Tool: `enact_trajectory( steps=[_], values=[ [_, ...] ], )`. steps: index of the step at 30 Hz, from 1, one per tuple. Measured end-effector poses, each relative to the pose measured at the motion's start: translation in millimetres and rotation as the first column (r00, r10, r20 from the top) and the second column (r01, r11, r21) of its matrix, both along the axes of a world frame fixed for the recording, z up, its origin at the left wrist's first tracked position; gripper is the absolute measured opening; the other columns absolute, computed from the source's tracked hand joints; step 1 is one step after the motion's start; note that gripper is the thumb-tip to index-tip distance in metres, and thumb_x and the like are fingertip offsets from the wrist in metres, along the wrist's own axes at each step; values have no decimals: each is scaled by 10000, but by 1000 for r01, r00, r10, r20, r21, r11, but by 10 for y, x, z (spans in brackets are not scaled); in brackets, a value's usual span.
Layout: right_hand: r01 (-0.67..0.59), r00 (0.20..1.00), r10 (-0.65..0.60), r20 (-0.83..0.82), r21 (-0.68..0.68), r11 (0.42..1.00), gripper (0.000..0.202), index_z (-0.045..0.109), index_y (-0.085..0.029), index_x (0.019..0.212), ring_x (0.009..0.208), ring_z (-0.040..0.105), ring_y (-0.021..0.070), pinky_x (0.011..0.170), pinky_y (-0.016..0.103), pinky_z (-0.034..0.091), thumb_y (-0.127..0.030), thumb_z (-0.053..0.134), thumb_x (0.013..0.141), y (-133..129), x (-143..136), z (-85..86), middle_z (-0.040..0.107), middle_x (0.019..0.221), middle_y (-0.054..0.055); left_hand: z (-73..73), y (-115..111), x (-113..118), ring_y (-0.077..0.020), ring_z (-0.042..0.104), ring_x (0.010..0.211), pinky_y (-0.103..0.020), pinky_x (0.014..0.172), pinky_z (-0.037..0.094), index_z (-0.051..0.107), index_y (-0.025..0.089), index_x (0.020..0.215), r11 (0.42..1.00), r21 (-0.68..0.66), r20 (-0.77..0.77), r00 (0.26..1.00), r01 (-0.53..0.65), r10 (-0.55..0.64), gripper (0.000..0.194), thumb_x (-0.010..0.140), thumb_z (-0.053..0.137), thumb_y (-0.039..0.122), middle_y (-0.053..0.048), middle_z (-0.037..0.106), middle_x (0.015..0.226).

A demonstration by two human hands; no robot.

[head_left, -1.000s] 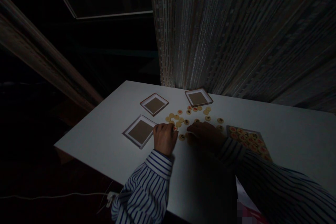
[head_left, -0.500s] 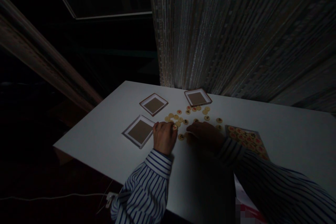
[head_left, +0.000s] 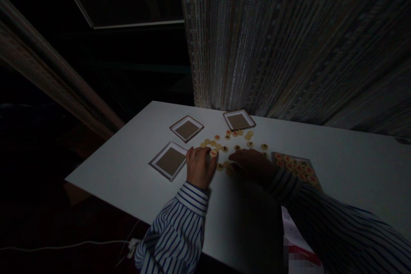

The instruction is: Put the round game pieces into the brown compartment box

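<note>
From the head camera we look down on a white rectangular table [head_left: 128, 167] in a dim room, with a striped curtain hanging behind it. Our left hand [head_left: 199, 166] rests knuckles-up on the tabletop, its fingertips [head_left: 210, 157] touching a small round pale wooden disc with a red mark [head_left: 213, 153]; whether the disc is pinched or merely touched we cannot tell, since the fingers curl over it. Our right hand [head_left: 253, 163] lies flat and dark just beside the left, fingers spread over the near edge of the loose scatter of round pale discs [head_left: 236, 140]; whether it grips one is hidden in shadow. The hands are close together but not touching.

The scattered discs lie just beyond both hands, between the trays, probably so each stays within easy reach. Three shallow square white-rimmed trays with brown floors stand around them: one [head_left: 169, 161] just left of our left hand, one [head_left: 186, 128] farther back, one [head_left: 239, 120] near the curtain. A flat dark board filled with red-marked discs [head_left: 297, 168] lies just right of our right wrist.
</note>
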State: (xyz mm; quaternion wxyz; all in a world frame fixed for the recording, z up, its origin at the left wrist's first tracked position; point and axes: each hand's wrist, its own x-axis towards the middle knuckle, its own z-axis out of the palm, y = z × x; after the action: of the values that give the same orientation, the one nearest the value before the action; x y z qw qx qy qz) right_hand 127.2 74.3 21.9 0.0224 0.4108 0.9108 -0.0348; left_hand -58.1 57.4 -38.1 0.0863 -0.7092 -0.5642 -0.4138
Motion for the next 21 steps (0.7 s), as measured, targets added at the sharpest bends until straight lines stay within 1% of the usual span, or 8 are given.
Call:
enact_trajectory(
  steps=[5, 12, 17, 21],
  values=[
    [19, 1000, -18, -21, 37, 999, 233, 592, -165, 1021, 870, 584, 204, 711, 307, 377, -220, 447, 846, -48, 38, 18, 634, 977, 95, 5, -13, 18, -209, 578, 869, -451, 945, 354, 560, 179, 929, 1000, 31, 28, 1000, 0, 0, 182, 764, 604, 242, -51, 662, 866],
    [34, 997, -27, -76, 92, 995, 221, 590, -164, 1003, 855, 581, 197, 708, 296, 369, -215, 447, 842, -86, 134, 30, 634, 950, 86, 55, -61, 40, -209, 577, 858, -441, 932, 367, 548, 179, 942, 999, 46, 14, 1000, 18, -19, 211, 753, 617, 238, -49, 657, 862],
    [36, 996, -28, -88, 88, 995, 222, 597, -171, 973, 829, 574, 184, 700, 290, 365, -231, 420, 852, -121, 209, 73, 629, 923, 82, 83, -86, 62, -208, 576, 851, -435, 919, 381, 537, 183, 938, 997, 64, 14, 999, 39, -40, 218, 746, 625, 232, -50, 651, 865],
    [27, 998, -22, -66, 77, 997, 231, 594, -163, 946, 836, 566, 194, 688, 300, 362, -230, 388, 864, -154, 230, 120, 623, 913, 90, 105, -106, 83, -206, 576, 846, -431, 911, 387, 535, 183, 939, 994, 88, 20, 998, 61, -63, 220, 745, 626, 231, -46, 649, 859]
  ],
)
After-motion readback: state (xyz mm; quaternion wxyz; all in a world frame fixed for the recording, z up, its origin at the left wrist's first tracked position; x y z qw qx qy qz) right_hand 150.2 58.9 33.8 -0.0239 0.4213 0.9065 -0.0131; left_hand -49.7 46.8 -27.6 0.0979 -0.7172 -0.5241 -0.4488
